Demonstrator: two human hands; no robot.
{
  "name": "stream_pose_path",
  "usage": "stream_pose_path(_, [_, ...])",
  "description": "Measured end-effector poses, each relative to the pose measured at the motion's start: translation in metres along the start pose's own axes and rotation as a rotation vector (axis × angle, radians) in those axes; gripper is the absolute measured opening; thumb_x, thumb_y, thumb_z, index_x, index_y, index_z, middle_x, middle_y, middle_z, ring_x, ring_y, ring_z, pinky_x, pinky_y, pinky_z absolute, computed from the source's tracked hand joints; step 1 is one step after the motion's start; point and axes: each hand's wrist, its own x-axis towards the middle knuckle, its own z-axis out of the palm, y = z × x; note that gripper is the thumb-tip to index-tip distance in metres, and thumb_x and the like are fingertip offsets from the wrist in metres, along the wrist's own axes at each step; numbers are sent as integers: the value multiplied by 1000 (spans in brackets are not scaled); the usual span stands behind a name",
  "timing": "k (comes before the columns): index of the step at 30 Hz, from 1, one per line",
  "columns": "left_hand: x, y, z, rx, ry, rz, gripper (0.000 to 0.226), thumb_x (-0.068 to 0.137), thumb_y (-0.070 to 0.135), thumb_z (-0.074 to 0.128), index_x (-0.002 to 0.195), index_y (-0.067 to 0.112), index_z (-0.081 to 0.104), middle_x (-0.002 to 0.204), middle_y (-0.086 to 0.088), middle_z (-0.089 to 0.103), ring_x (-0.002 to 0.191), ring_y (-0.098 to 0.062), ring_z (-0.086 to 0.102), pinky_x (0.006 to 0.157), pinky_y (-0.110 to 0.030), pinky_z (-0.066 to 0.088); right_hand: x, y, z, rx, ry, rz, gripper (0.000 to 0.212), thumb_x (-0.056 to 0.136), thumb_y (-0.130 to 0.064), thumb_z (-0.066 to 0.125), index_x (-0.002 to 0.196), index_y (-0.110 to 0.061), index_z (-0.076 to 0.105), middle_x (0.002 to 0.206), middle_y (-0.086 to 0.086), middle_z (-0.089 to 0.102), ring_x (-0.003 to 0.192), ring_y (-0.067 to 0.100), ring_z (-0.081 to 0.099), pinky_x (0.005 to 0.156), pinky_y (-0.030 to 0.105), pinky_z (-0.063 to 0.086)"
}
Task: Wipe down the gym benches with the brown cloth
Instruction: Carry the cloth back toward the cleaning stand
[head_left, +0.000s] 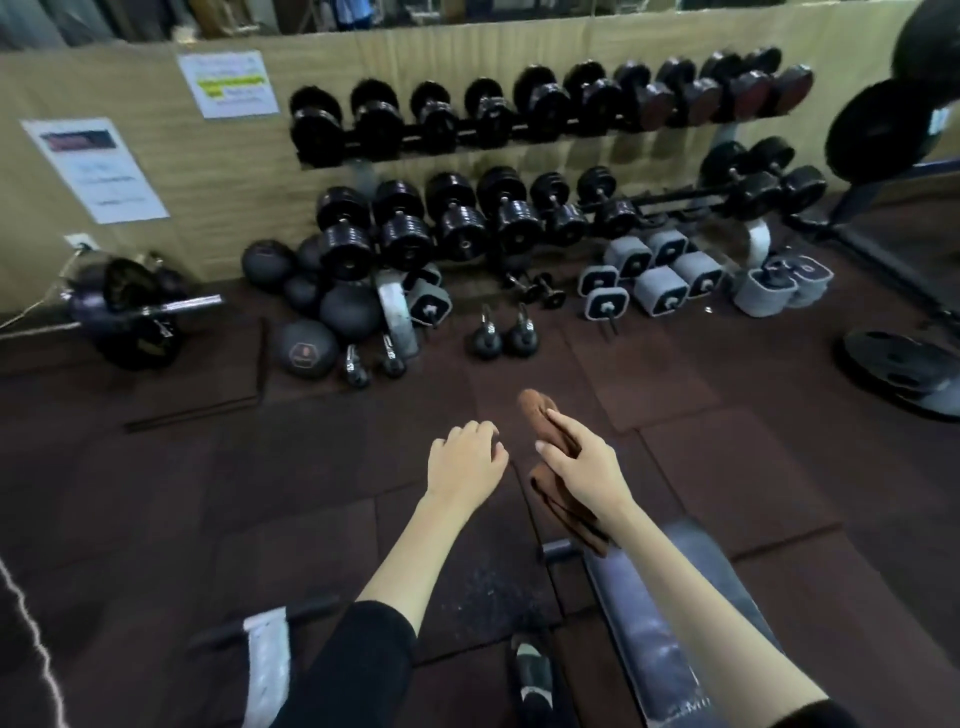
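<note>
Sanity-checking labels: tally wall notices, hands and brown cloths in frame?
wall notices: 2
hands, left hand and right hand: 2
brown cloth, held in the right hand: 1
Total: 5

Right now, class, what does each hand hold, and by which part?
The right hand grips the brown cloth around its middle; the left hand holds nothing.
</note>
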Motion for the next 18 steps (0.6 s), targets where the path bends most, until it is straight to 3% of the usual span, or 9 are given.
stream_pose_path(6, [48,-25,-15,-20,21,-177,30,94,33,39,118,21,53,119,2,57,108,-22,54,87,-38,39,81,-25,11,-58,-158,-72,51,89,-30,64,138,-27,50,138,-3,54,125,15,49,97,22,37])
stream_pose_path(14, [93,-70,-30,-72,96,-423,29,95,32,40,118,21,53,120,2,56,109,-22,54,87,-37,38,167,-61,54,-96,-360,-182,51,89,-29,64,138,-26,50,140,-3,51,127,13,47,97,18,34])
stream_pose_path(18, [110,-102,-34,-85,122,-524,28,95,31,40,118,22,53,119,3,56,109,-21,54,87,-36,39,202,-79,88,-116,-448,-215,51,89,-29,65,138,-27,50,140,-2,51,128,15,46,103,25,36])
